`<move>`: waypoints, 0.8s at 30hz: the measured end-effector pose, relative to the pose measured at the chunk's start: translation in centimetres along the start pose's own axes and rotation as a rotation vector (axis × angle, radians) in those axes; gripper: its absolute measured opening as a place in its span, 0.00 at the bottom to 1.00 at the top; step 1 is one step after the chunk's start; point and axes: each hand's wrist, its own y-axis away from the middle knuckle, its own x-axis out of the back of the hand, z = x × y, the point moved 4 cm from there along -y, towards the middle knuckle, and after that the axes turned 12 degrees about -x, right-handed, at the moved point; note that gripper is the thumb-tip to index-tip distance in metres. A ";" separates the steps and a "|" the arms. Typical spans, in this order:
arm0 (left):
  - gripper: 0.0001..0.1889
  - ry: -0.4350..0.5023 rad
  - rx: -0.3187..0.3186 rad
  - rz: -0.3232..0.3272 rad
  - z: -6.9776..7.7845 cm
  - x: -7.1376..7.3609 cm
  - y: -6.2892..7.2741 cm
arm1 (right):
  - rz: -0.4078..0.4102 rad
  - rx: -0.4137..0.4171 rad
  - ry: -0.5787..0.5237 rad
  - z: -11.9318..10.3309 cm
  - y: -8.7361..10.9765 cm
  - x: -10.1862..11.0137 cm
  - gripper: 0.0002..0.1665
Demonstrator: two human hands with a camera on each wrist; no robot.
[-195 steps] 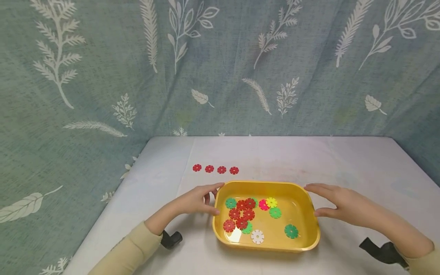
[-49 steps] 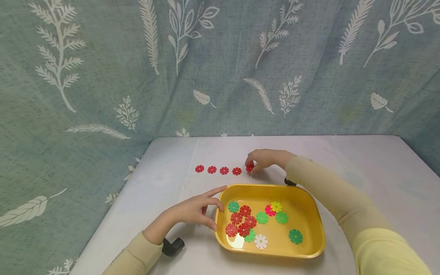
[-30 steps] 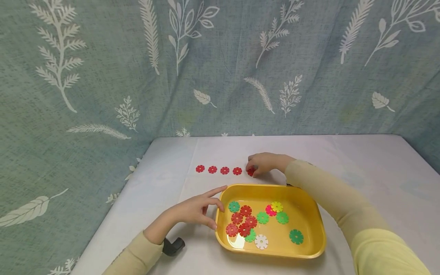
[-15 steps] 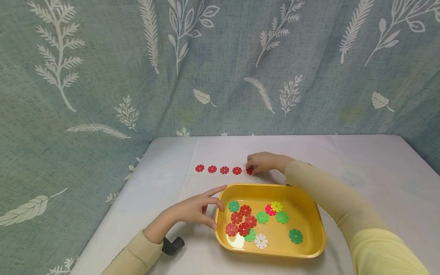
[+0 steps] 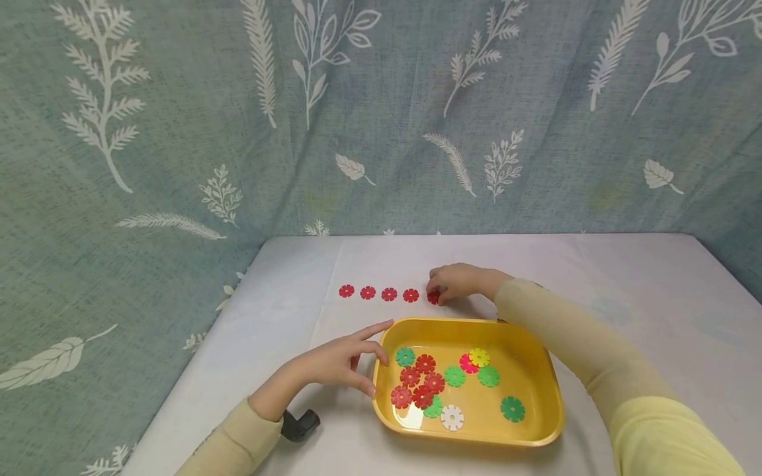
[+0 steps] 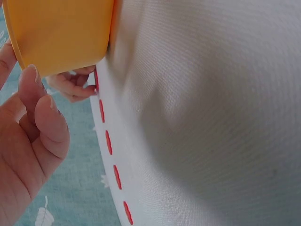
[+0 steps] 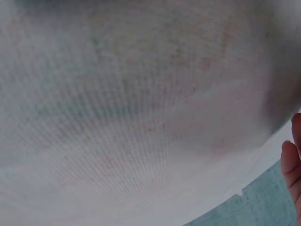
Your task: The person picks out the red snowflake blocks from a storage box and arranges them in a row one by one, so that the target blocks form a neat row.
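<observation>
My left hand (image 5: 339, 360) rests at the left rim of a yellow plastic tray (image 5: 536, 423), fingers spread and loosely bent against the edge. In the left wrist view, fingertips touch the outside of the tray (image 6: 61, 33). Beyond the tray, my right hand (image 5: 457, 281) pinches a notched red plastic disc (image 5: 433, 297) at the right end of a row of matching red discs (image 5: 389, 294) on the table; the fingers partly cover it. The right wrist view shows only fingertips (image 7: 291, 162) at its right edge.
Inside the tray lie several red discs (image 5: 409, 377), green discs (image 5: 489, 377), a yellow disc (image 5: 479, 357), a pink disc (image 5: 467, 364) and a white disc (image 5: 452, 418). A white cloth (image 5: 625, 277) covers the table. A leaf-patterned curtain (image 5: 381, 119) hangs behind.
Since the earliest frame, my right hand has left the tray's right side and brought a red disc to the row's right end. Over the last second both hands have stayed almost still.
</observation>
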 end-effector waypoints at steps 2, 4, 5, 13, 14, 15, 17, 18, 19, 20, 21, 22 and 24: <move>0.18 0.002 0.004 -0.002 -0.1 0.0 0.0 | 0.032 0.002 -0.004 0.1 0.2 0.5 0.20; 0.17 0.003 0.008 -0.004 -0.1 -0.1 0.0 | 0.098 0.013 -0.012 0.4 0.6 1.5 0.21; 0.17 0.003 0.007 -0.006 -0.1 -0.1 0.0 | 0.139 0.020 -0.021 0.4 0.9 2.1 0.21; 0.17 -0.007 -0.007 -0.005 0.0 0.0 0.1 | 0.377 0.027 -0.066 0.0 4.6 7.2 0.17; 0.17 -0.006 -0.006 -0.005 0.0 0.0 0.1 | 0.395 0.029 -0.068 -0.2 5.1 7.6 0.17; 0.17 -0.005 -0.006 -0.006 0.0 0.0 0.1 | 0.413 0.033 -0.072 -0.5 5.6 7.9 0.17; 0.17 -0.005 -0.004 -0.007 0.0 0.0 0.1 | 0.451 0.055 -0.079 -1.1 6.7 8.4 0.16; 0.17 -0.006 -0.004 -0.007 0.0 0.0 0.1 | 0.466 0.062 -0.083 -1.4 7.3 8.6 0.17; 0.17 -0.006 -0.003 -0.007 0.0 0.1 0.1 | 0.479 0.069 -0.087 -1.7 7.8 8.6 0.17; 0.17 -0.006 -0.002 -0.008 0.0 0.0 0.1 | 0.490 0.074 -0.092 -2.1 8.4 8.7 0.17; 0.18 -0.006 -0.003 -0.008 0.0 0.0 0.1 | 0.499 0.081 -0.096 -2.5 9.0 8.7 0.18; 0.18 -0.007 -0.001 -0.008 0.0 0.1 0.1 | 0.506 0.085 -0.098 -2.9 9.6 8.6 0.18; 0.18 -0.005 0.001 -0.009 0.1 0.1 0.0 | 0.516 0.093 -0.096 -3.7 10.6 8.3 0.18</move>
